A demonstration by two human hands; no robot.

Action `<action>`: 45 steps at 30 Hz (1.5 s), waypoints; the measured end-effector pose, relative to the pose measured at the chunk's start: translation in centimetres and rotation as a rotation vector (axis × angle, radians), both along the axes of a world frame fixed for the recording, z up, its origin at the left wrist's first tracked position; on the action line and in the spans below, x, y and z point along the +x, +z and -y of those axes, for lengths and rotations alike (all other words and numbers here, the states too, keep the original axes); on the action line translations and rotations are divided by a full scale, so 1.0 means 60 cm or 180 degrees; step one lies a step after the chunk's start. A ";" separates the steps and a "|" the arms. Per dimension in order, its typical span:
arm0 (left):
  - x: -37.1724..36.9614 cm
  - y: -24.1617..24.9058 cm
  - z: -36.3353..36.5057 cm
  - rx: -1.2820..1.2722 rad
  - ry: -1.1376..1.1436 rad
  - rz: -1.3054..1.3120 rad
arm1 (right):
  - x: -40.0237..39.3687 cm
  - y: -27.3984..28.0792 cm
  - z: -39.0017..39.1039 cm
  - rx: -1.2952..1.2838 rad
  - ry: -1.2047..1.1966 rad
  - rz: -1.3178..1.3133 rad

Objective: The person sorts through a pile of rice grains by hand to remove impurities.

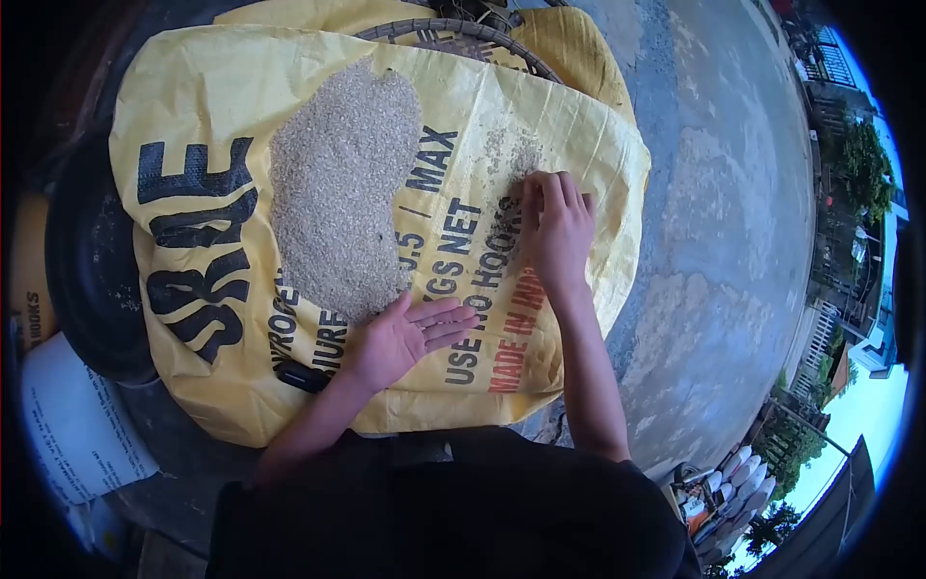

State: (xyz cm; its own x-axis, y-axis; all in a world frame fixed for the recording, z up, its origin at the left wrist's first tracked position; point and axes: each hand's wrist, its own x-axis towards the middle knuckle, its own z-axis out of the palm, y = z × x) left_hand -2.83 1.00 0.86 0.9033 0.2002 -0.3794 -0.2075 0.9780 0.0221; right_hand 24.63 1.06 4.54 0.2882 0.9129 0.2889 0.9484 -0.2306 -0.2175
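Note:
A large heap of small pale grains [338,183] lies on a spread yellow woven sack [588,135] printed with black and red letters. My left hand [394,343] is palm up at the heap's lower edge, fingers stretched out, with nothing visible on it. To the right, my right hand [559,227] is over the sack with its fingers curled down. Beside its fingertips is a thin scatter of grains [511,154]. What those fingers hold, if anything, is hidden. A small black object [302,376] rests on the sack left of my left wrist.
A round woven basket [463,34] shows its rim beyond the sack. At the left stand a black round tub [92,261] and a white printed bag [82,425]. Concrete floor [714,193] stretches to the right, with several filled bags [743,482] farther off.

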 end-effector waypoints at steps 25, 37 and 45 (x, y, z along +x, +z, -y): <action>-0.034 0.022 0.014 0.0221 -0.0261 -0.0300 | -0.160 -0.018 0.113 -0.0269 -0.0214 -0.0925; -0.036 0.028 0.017 0.0213 -0.0394 -0.0800 | -0.204 0.030 0.168 -0.0172 0.0809 -0.1574; -0.045 0.020 0.021 0.0140 -0.0605 -0.0547 | -0.183 0.017 0.186 -0.0382 0.0958 -0.1815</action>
